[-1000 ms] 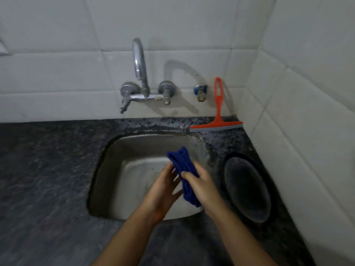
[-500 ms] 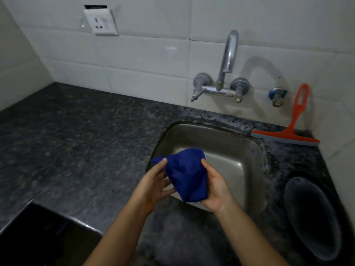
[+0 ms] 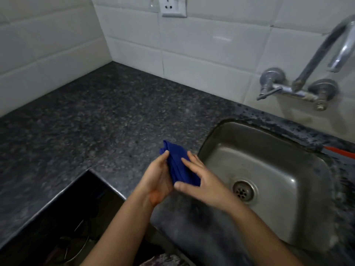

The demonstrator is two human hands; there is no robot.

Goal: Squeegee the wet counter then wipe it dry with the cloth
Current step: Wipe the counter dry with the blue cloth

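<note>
A folded blue cloth is held between both hands above the dark speckled granite counter, just left of the sink. My left hand cups it from the left, thumb on its upper edge. My right hand presses on it from the right, fingers spread over the fabric. Only a strip of the orange squeegee shows at the right edge, behind the sink.
A steel sink with a drain lies to the right, below a wall tap. Water drops speckle the counter strip behind the sink. White tiled walls meet in a corner at the left, with a socket. A dark recess opens below the counter's front edge.
The view has swung left from the sink to the counter corner. Both hands have carried the blue cloth from over the sink to over the counter, and the cloth is folded tighter.
</note>
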